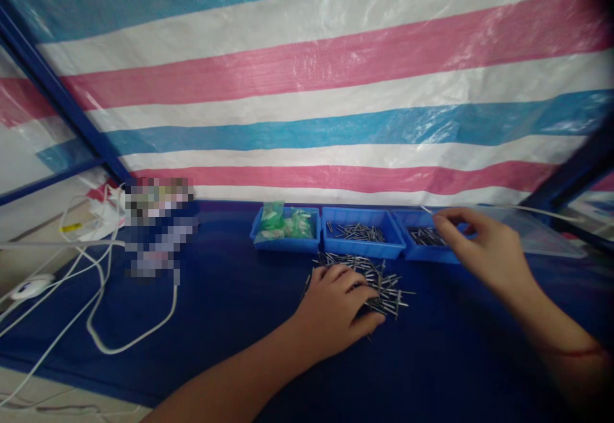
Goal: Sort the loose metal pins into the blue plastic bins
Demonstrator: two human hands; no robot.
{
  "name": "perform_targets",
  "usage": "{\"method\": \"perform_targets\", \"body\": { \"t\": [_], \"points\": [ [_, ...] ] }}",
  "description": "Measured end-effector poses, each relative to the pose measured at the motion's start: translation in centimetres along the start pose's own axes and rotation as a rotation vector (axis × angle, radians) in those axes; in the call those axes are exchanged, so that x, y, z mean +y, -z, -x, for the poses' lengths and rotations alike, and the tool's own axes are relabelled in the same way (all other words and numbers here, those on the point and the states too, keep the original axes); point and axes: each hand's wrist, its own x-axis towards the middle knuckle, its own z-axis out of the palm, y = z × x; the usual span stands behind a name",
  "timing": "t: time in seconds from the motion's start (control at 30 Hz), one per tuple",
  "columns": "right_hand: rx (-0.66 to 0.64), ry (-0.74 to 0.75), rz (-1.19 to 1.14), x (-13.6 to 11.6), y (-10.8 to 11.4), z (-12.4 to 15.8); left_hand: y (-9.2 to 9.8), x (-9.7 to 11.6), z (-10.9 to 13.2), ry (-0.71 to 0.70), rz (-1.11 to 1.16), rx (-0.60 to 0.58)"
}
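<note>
My left hand [338, 304] rests palm down on a loose pile of small metal pins [384, 282] on the blue cloth, its fingers curled over some of them. My right hand [480, 244] hovers over the right blue bin [422, 253], thumb and fingers pinched on a thin pin [426, 210]. That bin holds more pins. The middle blue bin [362, 237] also holds pins. The left blue bin [285, 228] holds green plastic bags.
A blue cloth [230, 320] covers the table. White cables [96, 308] loop across its left side beside a blurred patch [158, 224]. A striped pink, blue and white tarp [307, 90] hangs behind. A clear plastic sheet [542, 234] lies at the right.
</note>
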Motion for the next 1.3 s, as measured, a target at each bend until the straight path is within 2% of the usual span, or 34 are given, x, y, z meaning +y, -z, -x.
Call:
{"method": "perform_targets", "body": {
  "t": [0.13, 0.23, 0.33, 0.5, 0.6, 0.7, 0.8, 0.87, 0.93, 1.07, 1.3],
  "points": [
    [-0.045, -0.002, 0.156, 2.8, -0.2, -0.6, -0.3, 0.0, 0.3, -0.03, -0.078, -0.036],
    [-0.037, 0.009, 0.214, 2.9, -0.4, -0.4, -0.3, 0.0, 0.3, -0.02, -0.087, -0.037],
    [0.004, 0.069, 0.188, 1.4, -0.4, -0.1, -0.3, 0.1, 0.2, 0.0, -0.085, -0.033],
    [0.075, 0.223, -0.028, -3.3, -1.8, 1.7, -0.2, 0.5, 0.1, 0.02, -0.077, -0.017],
    [-0.036, 0.318, -0.127, -5.9, -2.9, 3.2, -0.1, 0.3, -0.1, 0.04, -0.026, 0.009],
    [-0.154, 0.419, -0.221, -7.5, -3.1, 4.4, -0.3, -0.1, -0.4, 0.118, 0.182, 0.121],
    [-0.279, 0.514, -0.287, -8.4, -2.9, 5.0, -0.5, -0.4, -0.7, 0.245, 0.477, 0.336],
    [-0.337, 0.537, -0.332, -8.9, -2.7, 5.2, -0.6, -0.3, -0.9, 0.308, 0.594, 0.438],
    [-0.353, 0.51, -0.421, -9.4, -2.8, 5.5, -0.7, -0.1, -1.0, 0.346, 0.649, 0.475],
    [-0.363, 0.355, -0.633, -10.1, -2.9, 6.0, -0.6, 0.2, -1.1, 0.385, 0.727, 0.509],
    [-0.424, 0.186, -0.762, -10.1, -2.9, 5.9, -0.8, 0.2, -1.1, 0.391, 0.741, 0.521]
  ]
}}
